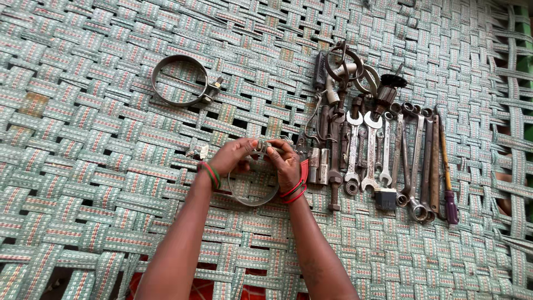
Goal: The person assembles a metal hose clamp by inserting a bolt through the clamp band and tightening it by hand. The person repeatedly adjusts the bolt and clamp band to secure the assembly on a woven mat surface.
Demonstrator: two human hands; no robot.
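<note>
1. Closest to the camera: two bare forearms come up from the bottom edge. The left hand (233, 156) wears two bangles, one red and one green; the right hand (286, 164) wears red bangles, looks like two.
2. Both hands are pinched shut on one metal hose clamp (254, 191). The fingertips meet at its screw housing up top, and the loop of the band hangs below, between the wrists. It sits just above the woven webbing bed (83, 183), roughly in the middle of the view.
3. Just left of the left hand, one or two small metal bits (199, 151) lie on the webbing. Too small to say what they are.
4. Right beside the right hand, a row of tools is laid out side by side, handles pointing toward the person. I count around six or seven wrenches (383, 150), mixed open-end and ring types, plus one bolt (333, 191), one small brush (385, 198) and one purple-handled screwdriver (447, 178) at the far right end.
5. Further up, a heap of a few more rings and fittings (347, 72) sits at the top of that row; can't count them cleanly.
6. Far left, well apart from everything else: a second, bigger hose clamp (179, 80), lying flat by itself.
</note>
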